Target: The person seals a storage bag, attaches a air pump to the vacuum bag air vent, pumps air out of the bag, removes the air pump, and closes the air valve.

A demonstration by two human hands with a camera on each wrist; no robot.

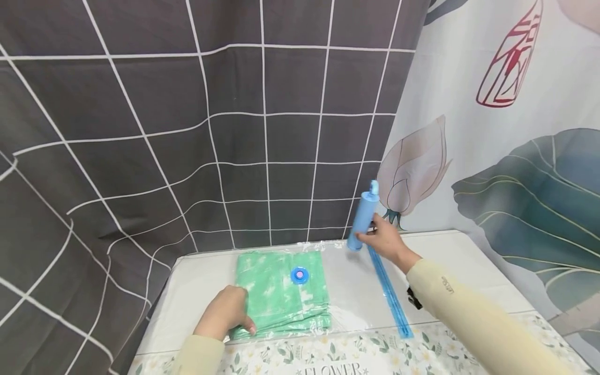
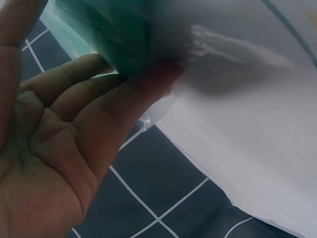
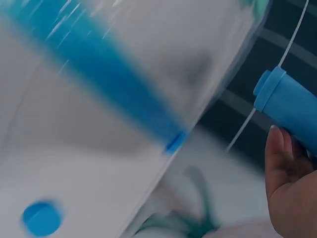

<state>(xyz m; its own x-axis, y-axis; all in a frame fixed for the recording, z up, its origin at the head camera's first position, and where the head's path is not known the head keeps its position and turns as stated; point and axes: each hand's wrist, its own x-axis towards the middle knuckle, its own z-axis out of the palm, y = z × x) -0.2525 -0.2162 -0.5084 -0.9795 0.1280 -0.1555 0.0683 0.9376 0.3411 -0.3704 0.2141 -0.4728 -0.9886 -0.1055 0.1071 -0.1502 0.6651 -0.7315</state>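
Note:
A clear plastic storage bag [image 1: 356, 307] lies flat, with folded green cloth [image 1: 276, 297] inside its left part. Over the cloth sits a round blue valve [image 1: 299, 275] with a pink centre. My left hand [image 1: 227, 310] rests at the left front edge of the bag; its loosely extended fingers [image 2: 84, 94] touch the plastic by the cloth. At the far right, my right hand [image 1: 386, 239] grips a blue hand pump [image 1: 363, 221], held tilted above the surface. Below it runs the bag's blue zip strip [image 1: 389, 291], with a small blue slider [image 3: 176, 143] at its far end.
The bag lies on a white table [image 1: 440, 255] with a flowered front cover [image 1: 347, 349]. A blue round piece [image 3: 42, 218] lies on the table near the strip. Behind hangs a dark checked curtain [image 1: 290, 140]; a lotus-printed curtain [image 1: 469, 172] hangs at the right.

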